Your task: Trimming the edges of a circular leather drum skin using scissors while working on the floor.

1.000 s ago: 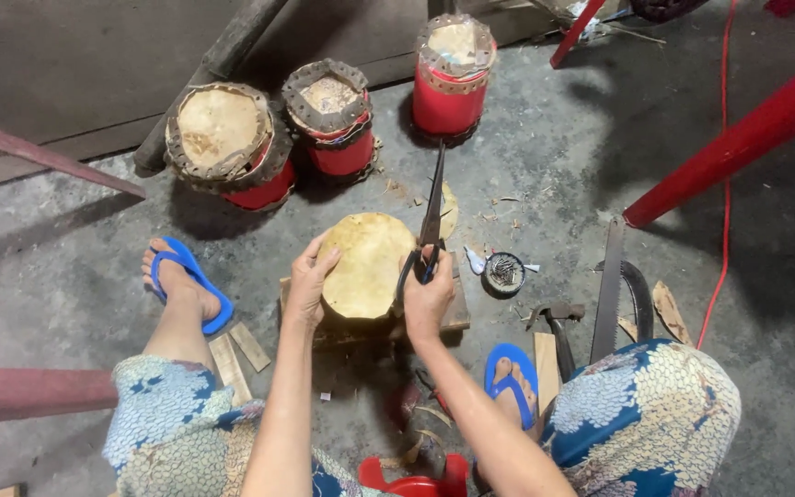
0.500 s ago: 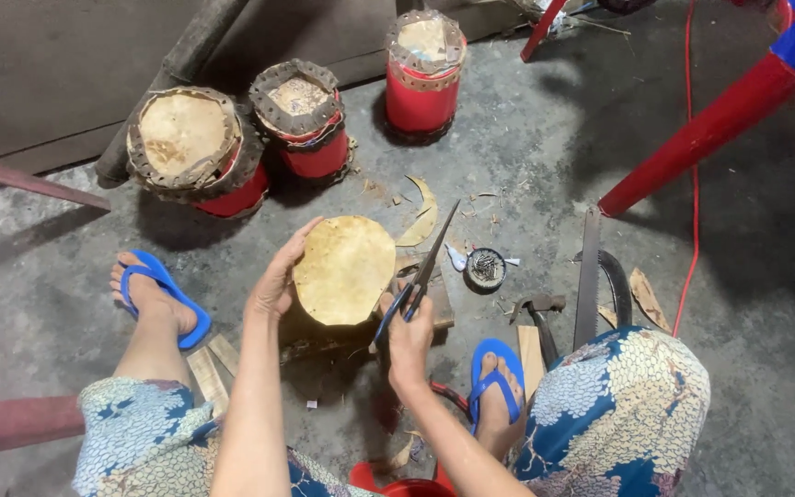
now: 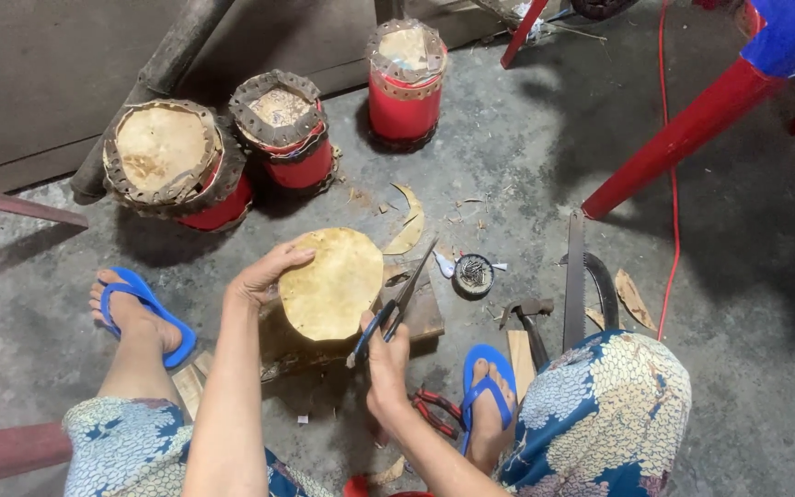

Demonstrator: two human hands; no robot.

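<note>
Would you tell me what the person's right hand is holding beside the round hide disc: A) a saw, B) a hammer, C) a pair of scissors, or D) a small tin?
C: the right hand grips blue-handled scissors, blades against the disc edge.

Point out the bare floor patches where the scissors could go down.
Bare concrete lies past the saw, below the red chair leg, and between the left foot and the drums. Crowded around the nail tin, hammer and right hand.
</note>
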